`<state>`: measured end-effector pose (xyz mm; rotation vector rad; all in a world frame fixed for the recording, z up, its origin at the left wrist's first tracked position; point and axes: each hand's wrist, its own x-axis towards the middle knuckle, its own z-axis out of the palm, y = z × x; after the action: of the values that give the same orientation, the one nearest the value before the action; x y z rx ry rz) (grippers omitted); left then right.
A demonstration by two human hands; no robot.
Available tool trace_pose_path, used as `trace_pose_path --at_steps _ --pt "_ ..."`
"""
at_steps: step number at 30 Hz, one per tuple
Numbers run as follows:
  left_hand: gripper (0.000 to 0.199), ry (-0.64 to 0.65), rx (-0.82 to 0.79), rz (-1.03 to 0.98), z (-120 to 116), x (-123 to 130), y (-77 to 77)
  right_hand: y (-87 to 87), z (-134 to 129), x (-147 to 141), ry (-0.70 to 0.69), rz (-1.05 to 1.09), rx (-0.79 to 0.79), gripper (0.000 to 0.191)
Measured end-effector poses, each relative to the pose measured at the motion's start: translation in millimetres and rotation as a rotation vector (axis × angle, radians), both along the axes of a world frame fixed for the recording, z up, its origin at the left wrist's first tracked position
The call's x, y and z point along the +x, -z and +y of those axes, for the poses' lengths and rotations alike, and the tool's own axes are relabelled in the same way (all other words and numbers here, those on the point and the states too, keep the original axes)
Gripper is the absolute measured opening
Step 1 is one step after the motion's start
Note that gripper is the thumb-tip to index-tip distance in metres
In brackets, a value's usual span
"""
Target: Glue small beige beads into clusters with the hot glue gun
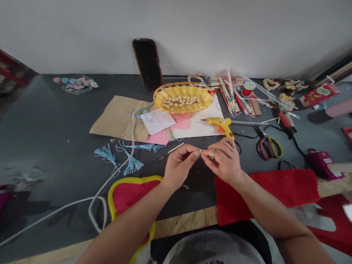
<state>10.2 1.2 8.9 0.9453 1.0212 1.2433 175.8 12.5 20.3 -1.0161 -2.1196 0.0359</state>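
Observation:
Between the fingertips of both hands is a tiny beige bead-like piece [201, 151], partly covered by the fingers. My left hand [180, 165] pinches it from the left with thumb and forefinger. From the other side my right hand [224, 160] grips it, its fingers curled, with a ring-like tan band on one finger. Just beyond the hands lies a yellow glue gun [224, 124], nozzle pointing left. A yellow woven basket [183, 107] behind holds several small beige flower-shaped pieces. A thin wooden stick [176, 147] rests close to my left hand.
Light-blue tassels [133, 165] and a white cable [112, 176] lie left. Scissors [269, 146], red felt [286, 187] and a juice carton [319, 94] are right. A phone [147, 64] leans on the wall. Near the front edge is a yellow-rimmed pink piece [132, 194].

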Motion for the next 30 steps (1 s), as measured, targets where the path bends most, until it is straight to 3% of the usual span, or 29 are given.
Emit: trace_pose_path --at_steps 30 --pt "0.011 0.037 0.045 0.049 0.1 -2.1 4.0 -7.0 2.3 -1.4 -0.008 -0.003 0.102 0.009"
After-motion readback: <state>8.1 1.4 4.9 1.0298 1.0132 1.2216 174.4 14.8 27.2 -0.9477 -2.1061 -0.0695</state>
